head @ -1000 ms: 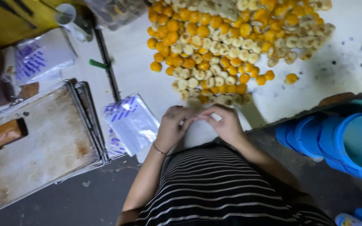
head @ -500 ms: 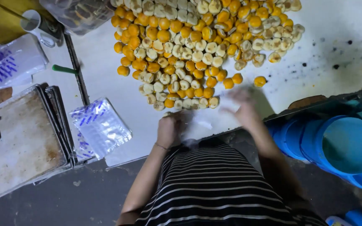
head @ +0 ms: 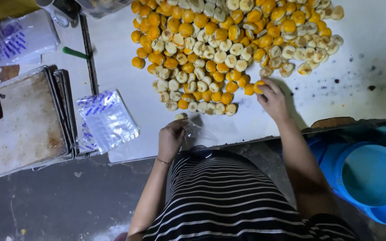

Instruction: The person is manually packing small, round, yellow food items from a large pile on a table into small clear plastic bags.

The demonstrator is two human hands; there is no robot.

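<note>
My right hand point(head: 271, 99) fingers pinch one bun point(head: 258, 86) off the pile point(head: 228, 40); my left hand point(head: 171, 138) grips one clear bag point(head: 198, 134). One blue-printed bag stack point(head: 106, 119) lies left.

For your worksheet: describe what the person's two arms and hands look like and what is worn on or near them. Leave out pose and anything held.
Both arms are bare from at least the upper arm down; no sleeves or gloves show. The left hand has a thin bracelet at the wrist. The right hand shows no ring, watch or band. The person wears a black top with thin white horizontal stripes.
</note>
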